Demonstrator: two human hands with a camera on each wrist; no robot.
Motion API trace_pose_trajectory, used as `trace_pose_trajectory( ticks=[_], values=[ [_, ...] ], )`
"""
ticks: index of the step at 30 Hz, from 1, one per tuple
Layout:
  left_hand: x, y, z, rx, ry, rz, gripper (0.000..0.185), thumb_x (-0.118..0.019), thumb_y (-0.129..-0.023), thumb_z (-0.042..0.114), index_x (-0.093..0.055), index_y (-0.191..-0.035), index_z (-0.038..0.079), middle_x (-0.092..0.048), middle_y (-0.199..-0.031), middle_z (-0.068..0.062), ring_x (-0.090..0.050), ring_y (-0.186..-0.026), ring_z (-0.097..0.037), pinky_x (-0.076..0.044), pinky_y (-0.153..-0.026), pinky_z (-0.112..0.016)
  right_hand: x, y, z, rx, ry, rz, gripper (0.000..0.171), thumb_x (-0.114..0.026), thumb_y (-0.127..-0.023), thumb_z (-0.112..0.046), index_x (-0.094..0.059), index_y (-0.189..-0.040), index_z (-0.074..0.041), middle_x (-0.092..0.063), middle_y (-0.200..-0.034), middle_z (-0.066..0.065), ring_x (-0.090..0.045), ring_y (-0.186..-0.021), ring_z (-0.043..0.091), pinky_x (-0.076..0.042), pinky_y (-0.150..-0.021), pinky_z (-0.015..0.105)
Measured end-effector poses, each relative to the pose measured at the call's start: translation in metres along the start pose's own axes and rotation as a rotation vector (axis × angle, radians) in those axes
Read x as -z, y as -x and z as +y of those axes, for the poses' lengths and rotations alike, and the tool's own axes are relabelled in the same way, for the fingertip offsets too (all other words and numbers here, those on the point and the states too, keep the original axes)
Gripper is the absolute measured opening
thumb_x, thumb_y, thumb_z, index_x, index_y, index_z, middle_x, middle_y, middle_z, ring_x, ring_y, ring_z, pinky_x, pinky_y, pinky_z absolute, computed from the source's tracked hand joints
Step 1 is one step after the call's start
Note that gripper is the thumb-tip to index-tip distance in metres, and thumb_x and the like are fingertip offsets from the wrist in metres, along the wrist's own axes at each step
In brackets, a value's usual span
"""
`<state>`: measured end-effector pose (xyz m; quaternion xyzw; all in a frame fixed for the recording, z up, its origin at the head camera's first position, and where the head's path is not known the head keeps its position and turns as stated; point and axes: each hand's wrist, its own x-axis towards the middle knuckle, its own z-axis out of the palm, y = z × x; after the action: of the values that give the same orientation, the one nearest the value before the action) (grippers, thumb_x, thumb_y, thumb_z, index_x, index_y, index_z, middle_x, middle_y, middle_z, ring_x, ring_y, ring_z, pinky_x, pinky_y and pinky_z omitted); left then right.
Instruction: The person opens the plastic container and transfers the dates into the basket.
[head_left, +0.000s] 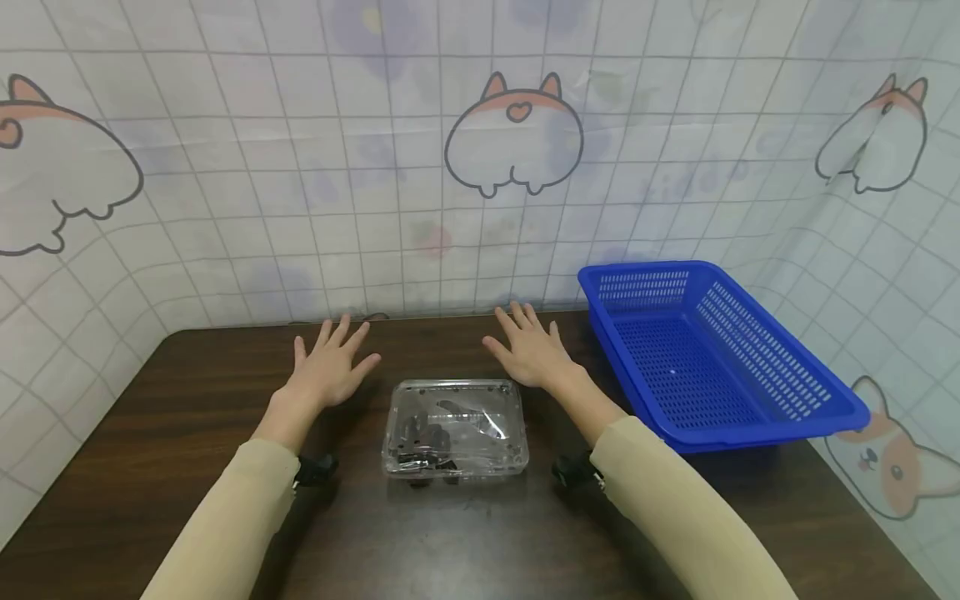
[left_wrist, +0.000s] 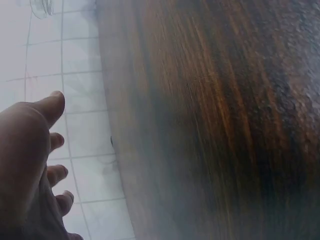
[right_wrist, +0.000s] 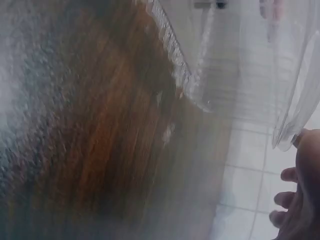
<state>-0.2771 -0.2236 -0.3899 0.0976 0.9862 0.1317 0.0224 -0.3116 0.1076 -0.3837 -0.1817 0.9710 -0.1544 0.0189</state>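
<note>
A clear plastic box (head_left: 457,417) with its lid down lies on the dark wooden table, between my two forearms. A few dark pieces (head_left: 427,442) show through it at its left and front. My left hand (head_left: 326,371) is beyond the box's left back corner, fingers spread and holding nothing. Past the right back corner is my right hand (head_left: 531,354), its fingers also spread and holding nothing. In the right wrist view, the box's clear wall (right_wrist: 250,65) overlaps the thumb side of that hand. The left wrist view shows the left hand's (left_wrist: 30,145) fingers apart over bare wood.
A blue perforated plastic basket (head_left: 690,367) stands on the right of the table (head_left: 465,550), close to my right forearm. White tiled-pattern sheeting (head_left: 360,208) with cartoon dogs rises behind the table and on both sides.
</note>
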Motion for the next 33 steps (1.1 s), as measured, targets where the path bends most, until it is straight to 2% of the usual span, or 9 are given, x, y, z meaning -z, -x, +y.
trace_pose_trajectory(
  ticks=[3, 8, 10, 17, 22, 29, 33],
  values=[
    [0.0, 0.001, 0.002, -0.012, 0.007, 0.015, 0.076, -0.035, -0.108, 0.059, -0.018, -0.165, 0.012, -0.001, -0.169, -0.022, 0.002, -0.152, -0.047, 0.01, -0.11, -0.078, 0.001, 0.003, -0.001, 0.033, -0.061, 0.052, 0.07, -0.036, -0.11, -0.052, -0.023, -0.164, -0.009, -0.013, -0.168, 0.018, -0.005, -0.155, 0.035, -0.014, -0.118, 0.068],
    [0.003, 0.002, 0.004, -0.019, 0.045, 0.026, 0.076, -0.034, -0.107, 0.061, -0.022, -0.165, 0.014, -0.004, -0.168, -0.024, -0.001, -0.152, -0.048, 0.005, -0.11, -0.079, 0.003, 0.011, -0.006, 0.092, -0.154, 0.111, 0.065, -0.043, -0.11, -0.044, -0.031, -0.16, -0.003, -0.02, -0.166, 0.022, -0.014, -0.154, 0.038, -0.02, -0.121, 0.058],
    [0.004, 0.002, 0.005, -0.018, 0.069, 0.024, 0.075, -0.035, -0.107, 0.061, -0.023, -0.165, 0.015, -0.004, -0.168, -0.026, -0.002, -0.152, -0.048, 0.003, -0.111, -0.079, 0.004, 0.015, -0.008, 0.101, -0.181, 0.111, 0.065, -0.043, -0.11, -0.044, -0.033, -0.159, -0.003, -0.022, -0.166, 0.021, -0.017, -0.153, 0.038, -0.021, -0.122, 0.053],
    [0.003, 0.005, 0.005, -0.007, 0.146, 0.03, 0.07, -0.037, -0.109, 0.055, -0.029, -0.163, 0.011, -0.011, -0.164, -0.031, -0.015, -0.146, -0.057, -0.014, -0.107, -0.081, 0.007, 0.031, -0.013, 0.133, -0.222, 0.086, 0.063, -0.046, -0.11, -0.042, -0.036, -0.158, -0.004, -0.032, -0.163, 0.018, -0.034, -0.147, 0.035, -0.031, -0.119, 0.052],
    [0.004, 0.01, 0.008, -0.047, 0.238, 0.023, 0.069, -0.037, -0.109, 0.053, -0.035, -0.159, 0.006, -0.017, -0.161, -0.033, -0.021, -0.143, -0.058, -0.019, -0.102, -0.084, 0.009, 0.042, -0.015, 0.149, -0.228, 0.076, 0.063, -0.049, -0.109, -0.042, -0.036, -0.158, -0.005, -0.045, -0.155, 0.017, -0.047, -0.139, 0.034, -0.04, -0.113, 0.052],
    [0.007, 0.015, 0.014, -0.108, 0.37, 0.041, 0.061, -0.042, -0.11, 0.046, -0.044, -0.153, 0.002, -0.033, -0.154, -0.031, -0.033, -0.141, -0.05, -0.03, -0.111, -0.068, 0.01, 0.065, -0.017, 0.195, -0.222, 0.072, 0.062, -0.049, -0.108, -0.045, -0.04, -0.156, -0.006, -0.045, -0.155, 0.014, -0.043, -0.142, 0.034, -0.036, -0.116, 0.052],
    [0.007, 0.018, 0.015, -0.099, 0.459, 0.037, 0.057, -0.045, -0.11, 0.045, -0.049, -0.148, 0.003, -0.042, -0.15, -0.026, -0.042, -0.136, -0.046, -0.037, -0.108, -0.064, 0.016, 0.076, -0.021, 0.204, -0.222, 0.061, 0.067, -0.05, -0.106, -0.052, -0.042, -0.155, -0.008, -0.046, -0.155, 0.012, -0.042, -0.143, 0.032, -0.035, -0.116, 0.053]
  ],
)
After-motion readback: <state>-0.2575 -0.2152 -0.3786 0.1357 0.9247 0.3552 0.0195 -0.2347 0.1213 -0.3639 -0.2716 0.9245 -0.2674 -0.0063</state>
